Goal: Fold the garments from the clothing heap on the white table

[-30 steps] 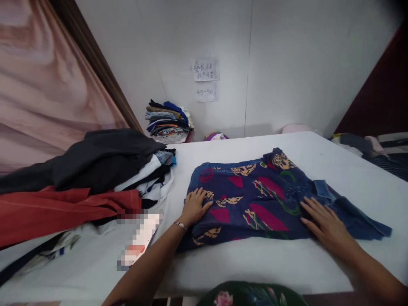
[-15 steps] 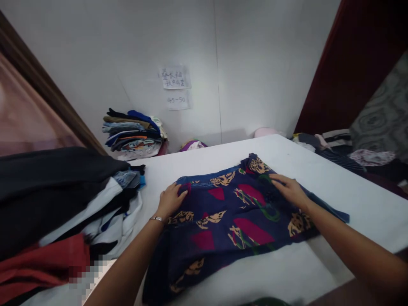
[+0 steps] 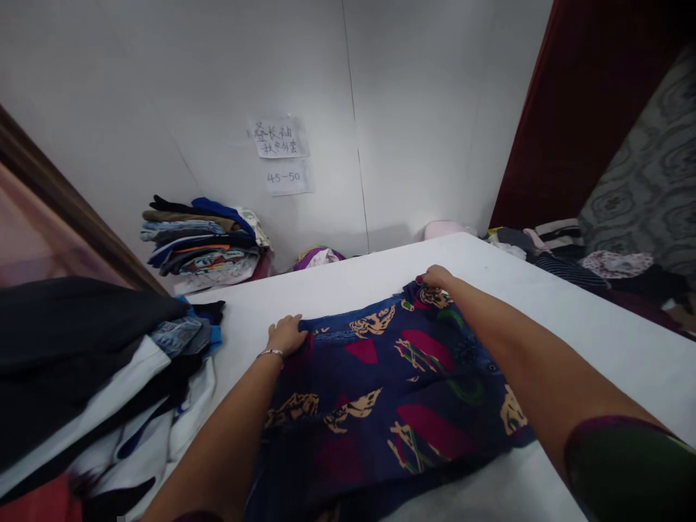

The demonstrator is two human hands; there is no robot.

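Head view: the left hand (image 3: 286, 336) closes on the far-left corner of the patterned garment (image 3: 375, 399); the right hand (image 3: 438, 278) pinches its far-right corner. The garment lies on the white table (image 3: 549, 319), spreading between the hands and nearer the wearer. Assessment: sound handling calls for level hands, even tension along the far edge, and cloth kept off the clothes pile (image 3: 92, 348) left of the left hand.
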